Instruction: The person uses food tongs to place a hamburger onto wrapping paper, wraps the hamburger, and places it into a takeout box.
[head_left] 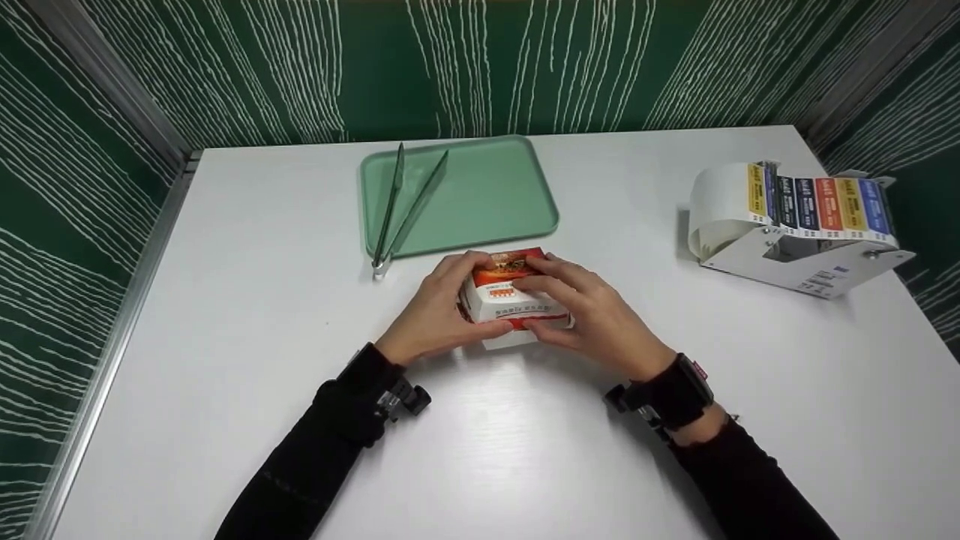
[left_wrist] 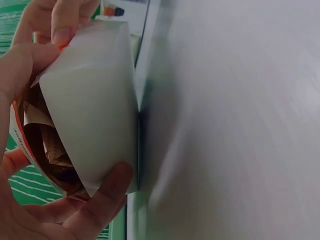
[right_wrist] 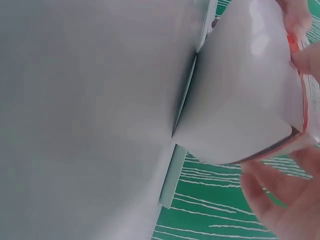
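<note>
Both hands hold a small white takeaway burger box [head_left: 504,301] at the table's middle; its lid carries a red print with a burger picture. My left hand [head_left: 441,309] grips the left side, thumb along the front edge, fingers at the back corner. On the right side, my right hand [head_left: 596,315] grips with its thumb at the front edge and fingers over the lid. In the left wrist view, the lid stands slightly apart from the white base [left_wrist: 95,110], and brown paper-like contents [left_wrist: 47,137] show through the gap. The right wrist view shows the box's plain white wall [right_wrist: 245,95].
Behind the box lies a green tray [head_left: 495,187], with metal tongs [head_left: 388,217] resting across its left part. At the right stands a white metal dispenser [head_left: 795,262] holding rolls of colourful labels [head_left: 829,204]. Green walls with white streaks border the white table [head_left: 247,315].
</note>
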